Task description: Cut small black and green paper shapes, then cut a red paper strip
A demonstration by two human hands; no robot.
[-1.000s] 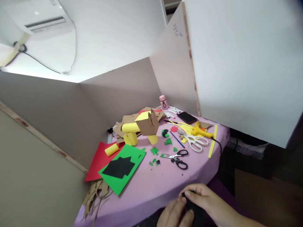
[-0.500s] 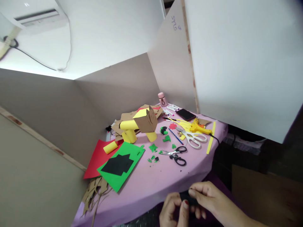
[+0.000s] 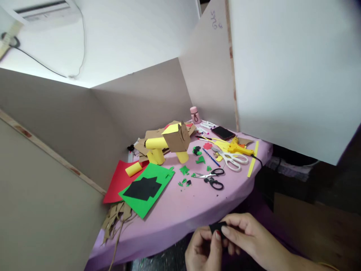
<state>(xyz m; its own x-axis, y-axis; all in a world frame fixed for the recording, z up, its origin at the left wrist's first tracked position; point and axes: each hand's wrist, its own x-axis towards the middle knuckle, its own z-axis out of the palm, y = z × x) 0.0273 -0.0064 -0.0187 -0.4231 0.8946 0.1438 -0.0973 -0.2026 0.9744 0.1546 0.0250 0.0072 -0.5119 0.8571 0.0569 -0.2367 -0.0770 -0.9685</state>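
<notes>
A small piece of black paper (image 3: pixel 216 227) is pinched between my two hands, just off the table's front edge. My left hand (image 3: pixel 203 246) has its thumb pressed on the piece's lower side. From the right, my right hand (image 3: pixel 244 234) grips the same piece between thumb and fingers. The fingers hide part of its shape. On the table beyond lie black-handled scissors (image 3: pixel 210 177), green paper scraps (image 3: pixel 184 170), and a green sheet (image 3: pixel 143 210) with a black paper cutout (image 3: pixel 143 188) on it.
A cardboard and yellow paper animal figure (image 3: pixel 177 140) stands mid-table. White scissors (image 3: pixel 232 160), a yellow glue gun (image 3: pixel 238 147), a phone (image 3: pixel 222 132) and a pink bottle (image 3: pixel 194 115) lie or stand to the right. Red paper (image 3: pixel 118 180) and cardboard scraps (image 3: pixel 117 218) are left. Partition walls enclose the table.
My left hand's fingers have shifted from lying over the black paper to pinching it with the thumb. Both hands have kept hold of it. The camera view has tilted slightly.
</notes>
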